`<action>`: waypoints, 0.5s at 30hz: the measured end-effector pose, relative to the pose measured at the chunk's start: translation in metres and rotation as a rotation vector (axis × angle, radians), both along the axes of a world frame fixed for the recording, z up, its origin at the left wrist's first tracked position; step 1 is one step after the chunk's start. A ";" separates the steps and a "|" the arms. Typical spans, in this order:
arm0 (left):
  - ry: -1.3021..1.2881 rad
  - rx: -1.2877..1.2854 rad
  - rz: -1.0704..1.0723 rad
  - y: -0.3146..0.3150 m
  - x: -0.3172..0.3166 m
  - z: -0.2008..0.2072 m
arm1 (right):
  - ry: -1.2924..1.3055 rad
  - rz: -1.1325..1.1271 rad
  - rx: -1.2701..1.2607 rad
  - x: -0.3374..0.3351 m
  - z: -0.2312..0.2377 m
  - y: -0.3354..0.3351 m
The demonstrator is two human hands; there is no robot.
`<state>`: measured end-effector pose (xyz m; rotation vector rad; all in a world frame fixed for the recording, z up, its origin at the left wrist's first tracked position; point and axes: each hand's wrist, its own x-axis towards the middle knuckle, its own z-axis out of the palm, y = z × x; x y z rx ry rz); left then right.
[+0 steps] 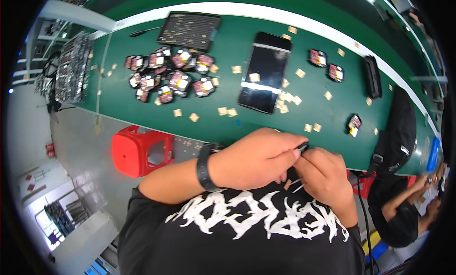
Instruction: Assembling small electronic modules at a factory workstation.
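Note:
My left hand [259,158], with a black watch [205,168] on its wrist, is closed over a small black part [302,147] at the table's near edge. Thumb and fingertips pinch this part; most of it is hidden. Touching it from the other side is my right hand [325,173], its fingers curled and pressed together. Just below the hands, against my shirt, show a small tan piece [288,184] and a thin pale strip. Nearest on the green table [199,130] lie several small tan squares [312,127] and one black packet with a pink-and-white label [354,125].
Several labelled black packets [180,82] are heaped at the left, before a black slotted tray [190,30]. A dark glossy panel [266,73] lies mid-table. At the right are a black case [372,77] and black bag [401,132]. A red stool [137,151] stands left; another person [403,213] sits right.

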<state>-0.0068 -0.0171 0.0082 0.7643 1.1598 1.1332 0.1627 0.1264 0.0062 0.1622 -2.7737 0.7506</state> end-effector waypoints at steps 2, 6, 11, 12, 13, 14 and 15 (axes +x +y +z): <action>-0.017 -0.041 0.003 -0.003 -0.002 -0.002 | -0.013 0.013 -0.010 -0.004 0.002 -0.005; -0.075 -0.073 0.087 -0.013 -0.002 -0.016 | -0.046 0.008 -0.015 -0.016 -0.007 -0.010; -0.113 -0.162 0.121 -0.024 -0.007 -0.020 | -0.138 0.063 -0.012 -0.025 -0.011 -0.015; -0.078 -0.143 0.101 -0.024 -0.008 -0.021 | -0.170 0.062 -0.012 -0.024 -0.010 -0.017; -0.127 -0.182 0.124 -0.026 -0.010 -0.022 | -0.143 0.060 -0.032 -0.025 -0.010 -0.018; -0.152 -0.197 0.124 -0.031 -0.015 -0.018 | -0.118 0.054 -0.050 -0.029 -0.011 -0.019; -0.112 -0.175 0.157 -0.036 -0.022 -0.012 | -0.082 0.060 -0.079 -0.033 -0.010 -0.017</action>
